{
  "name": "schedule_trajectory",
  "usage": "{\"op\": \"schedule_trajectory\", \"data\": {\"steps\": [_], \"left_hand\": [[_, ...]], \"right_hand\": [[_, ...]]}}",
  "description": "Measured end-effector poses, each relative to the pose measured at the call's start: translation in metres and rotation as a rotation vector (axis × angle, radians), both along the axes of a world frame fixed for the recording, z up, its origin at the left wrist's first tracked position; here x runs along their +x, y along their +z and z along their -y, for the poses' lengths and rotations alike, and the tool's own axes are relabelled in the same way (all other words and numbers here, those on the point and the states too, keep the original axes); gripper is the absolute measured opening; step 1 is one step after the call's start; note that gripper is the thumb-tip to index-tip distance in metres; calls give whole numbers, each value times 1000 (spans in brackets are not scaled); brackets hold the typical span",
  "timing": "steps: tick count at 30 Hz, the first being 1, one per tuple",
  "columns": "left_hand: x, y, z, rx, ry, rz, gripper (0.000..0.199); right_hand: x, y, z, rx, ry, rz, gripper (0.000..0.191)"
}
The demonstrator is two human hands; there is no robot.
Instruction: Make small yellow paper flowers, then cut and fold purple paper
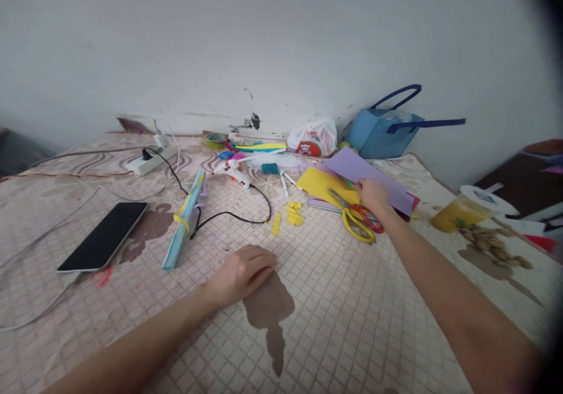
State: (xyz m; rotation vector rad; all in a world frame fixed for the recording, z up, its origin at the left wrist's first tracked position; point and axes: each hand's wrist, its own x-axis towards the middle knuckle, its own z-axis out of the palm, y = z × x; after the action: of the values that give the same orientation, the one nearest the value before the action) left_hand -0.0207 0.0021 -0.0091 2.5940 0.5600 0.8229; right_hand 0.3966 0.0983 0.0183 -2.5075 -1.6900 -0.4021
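My left hand (246,272) rests on the patterned tablecloth (321,323), palm down, with nothing seen in it. Its fingers lie close together and slightly bent. Farther right, my right hand (373,196) is at the paper stack, fingers closed where a purple sheet (378,174) meets a yellow sheet (321,184). What those fingertips pinch is hidden. A sliver of green shows beside them. Scissors (358,223) with yellow and red handles lie just left of that hand, blades over the yellow sheet. Small yellow paper pieces (294,213) are on the cloth nearby.
A folded light-blue paper strip (182,224) and a phone (105,235) lie at left. Behind are a power strip (152,159), a white glue gun (233,172) with a black cord, and a blue bag (385,133). A tilted plastic cup (461,211) lies at right.
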Motion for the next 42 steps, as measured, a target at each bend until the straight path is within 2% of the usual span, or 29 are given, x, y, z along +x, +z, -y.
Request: {"op": "schedule_trajectory", "data": {"steps": [4, 6, 8, 12, 15, 17, 19, 23, 26, 28, 29, 31, 34, 37, 42], "left_hand": [[2, 6, 2, 2, -144, -67, 24], [3, 5, 0, 3, -164, -102, 24], [3, 2, -5, 7, -120, -109, 25], [-4, 0, -17, 16, 68, -86, 30], [-17, 3, -18, 53, 174, -94, 32], [-28, 5, -12, 59, 233, -117, 30], [-39, 5, -2, 44, 263, -130, 26], [-54, 1, 19, 10, 319, -52, 20], [-57, -1, 31, -81, 375, 12, 33], [-54, -1, 36, -137, 388, 52, 48], [-52, -1, 38, -153, 383, 67, 55], [-47, 0, 40, -166, 349, 70, 65], [-39, 0, 40, -118, 263, -3, 66], [-36, -2, 36, -2, 225, -70, 54], [-47, -6, 28, 78, 288, -75, 36]], "right_hand": [[1, 6, 11, 36, 27, 3, 35], [1, 10, 19, 79, 22, 11, 36], [2, 16, 28, 136, 24, 24, 37], [1, 33, 58, 268, 43, 47, 42], [-6, 43, 94, 329, 70, 58, 47], [-15, 44, 123, 402, 169, 75, 47], [-27, 38, 155, 463, 243, 131, 44], [-51, 15, 225, 595, 384, 266, 41], [-64, -2, 273, 444, 633, 148, 55], [-71, -10, 296, 361, 845, 63, 58], [-74, -13, 304, 300, 896, 15, 60], [-80, -20, 315, 262, 1016, -49, 59], [-86, -31, 319, 209, 1139, -88, 53], [-94, -38, 316, 178, 1153, -102, 49], [-121, -38, 303, 125, 1142, -82, 45]]}}
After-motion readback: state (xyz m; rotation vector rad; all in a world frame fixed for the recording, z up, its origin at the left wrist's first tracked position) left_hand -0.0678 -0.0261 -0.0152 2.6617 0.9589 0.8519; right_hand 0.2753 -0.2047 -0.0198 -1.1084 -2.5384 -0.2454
